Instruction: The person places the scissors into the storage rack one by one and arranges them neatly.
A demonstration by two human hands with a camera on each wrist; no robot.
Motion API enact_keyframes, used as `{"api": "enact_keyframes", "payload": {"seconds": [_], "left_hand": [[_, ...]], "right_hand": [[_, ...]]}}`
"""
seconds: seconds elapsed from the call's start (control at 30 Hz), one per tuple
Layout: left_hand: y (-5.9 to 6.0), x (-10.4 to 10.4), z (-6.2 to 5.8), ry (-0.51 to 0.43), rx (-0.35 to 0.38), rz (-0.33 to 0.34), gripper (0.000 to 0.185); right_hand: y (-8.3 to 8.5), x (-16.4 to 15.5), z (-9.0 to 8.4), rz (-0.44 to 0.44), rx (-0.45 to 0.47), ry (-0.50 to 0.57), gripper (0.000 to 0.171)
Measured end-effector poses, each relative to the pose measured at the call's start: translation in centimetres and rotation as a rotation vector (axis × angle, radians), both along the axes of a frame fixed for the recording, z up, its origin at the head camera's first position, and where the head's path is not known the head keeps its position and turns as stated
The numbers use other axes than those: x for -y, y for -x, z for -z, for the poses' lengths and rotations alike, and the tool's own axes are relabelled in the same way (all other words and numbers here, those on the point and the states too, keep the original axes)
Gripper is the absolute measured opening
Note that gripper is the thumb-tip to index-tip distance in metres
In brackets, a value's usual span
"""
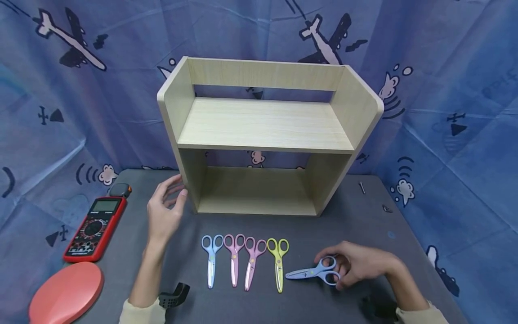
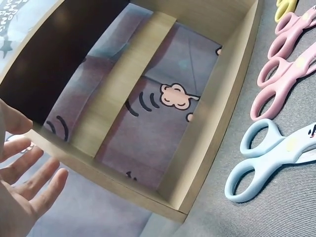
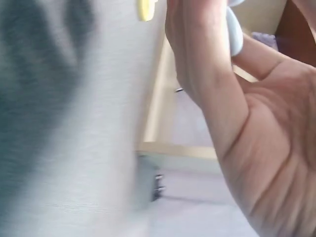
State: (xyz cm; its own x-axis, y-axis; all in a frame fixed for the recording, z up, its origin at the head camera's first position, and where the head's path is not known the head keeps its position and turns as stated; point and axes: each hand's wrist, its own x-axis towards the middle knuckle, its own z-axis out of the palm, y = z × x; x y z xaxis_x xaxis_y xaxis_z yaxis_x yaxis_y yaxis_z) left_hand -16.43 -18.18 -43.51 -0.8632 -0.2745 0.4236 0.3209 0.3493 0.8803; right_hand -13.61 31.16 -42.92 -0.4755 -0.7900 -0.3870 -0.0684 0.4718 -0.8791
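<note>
In the head view my right hand [image 1: 356, 263] grips a pair of blue scissors [image 1: 311, 272] by the handles, its blades pointing left. My left hand [image 1: 166, 209] is beside the lower left panel of a pale wooden shelf [image 1: 265, 126], fingers spread and fingertips close to the panel; it holds nothing. Between the hands lies a row of scissors: light blue scissors [image 1: 211, 261], pink scissors [image 1: 234, 261], a second pair of pink scissors [image 1: 252, 263] and yellow scissors [image 1: 279, 265], handles toward the shelf. In the right wrist view, my fingers hide most of the held scissors.
A red multimeter [image 1: 96, 229] lies at the table's left, with a tape measure [image 1: 120, 190] behind it and a round red case [image 1: 66, 292] in front. A screw [image 1: 362, 187] and a small dark piece [image 1: 387, 209] lie at right. A patterned blue curtain [image 1: 259, 27] hangs behind.
</note>
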Motion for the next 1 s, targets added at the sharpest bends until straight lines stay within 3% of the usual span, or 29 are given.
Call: {"api": "enact_keyframes", "payload": {"seconds": [0.2, 0.33, 0.47, 0.57, 0.63, 0.77, 1.0], "left_hand": [[0.1, -0.1, 0.0, -0.011, -0.007, 0.002, 0.041], [0.1, -0.1, 0.0, -0.012, -0.005, 0.000, 0.041], [0.1, 0.0, 0.0, -0.011, -0.004, 0.003, 0.041], [0.1, 0.0, 0.0, -0.012, -0.006, 0.003, 0.041], [0.1, -0.1, 0.0, -0.014, -0.007, 0.002, 0.041], [0.1, -0.2, 0.0, -0.018, -0.005, -0.002, 0.042], [-0.1, -0.2, 0.0, -0.028, -0.003, 0.004, 0.042]], "right_hand": [[-0.9, 1.8, -4.6, 0.039, -0.261, 0.041, 0.054], [-0.9, 4.1, -8.2, 0.086, -0.531, 0.162, 0.057], [0.4, 6.9, -11.8, 0.137, -0.817, 0.313, 0.069], [2.0, 9.0, -14.6, 0.171, -0.942, 0.415, 0.074], [3.1, 10.5, -16.3, 0.203, -0.983, 0.445, 0.075], [5.5, 13.5, -19.0, 0.299, -0.987, 0.377, 0.069], [10.1, 19.0, -21.2, 0.402, -0.896, 0.281, 0.065]]}}
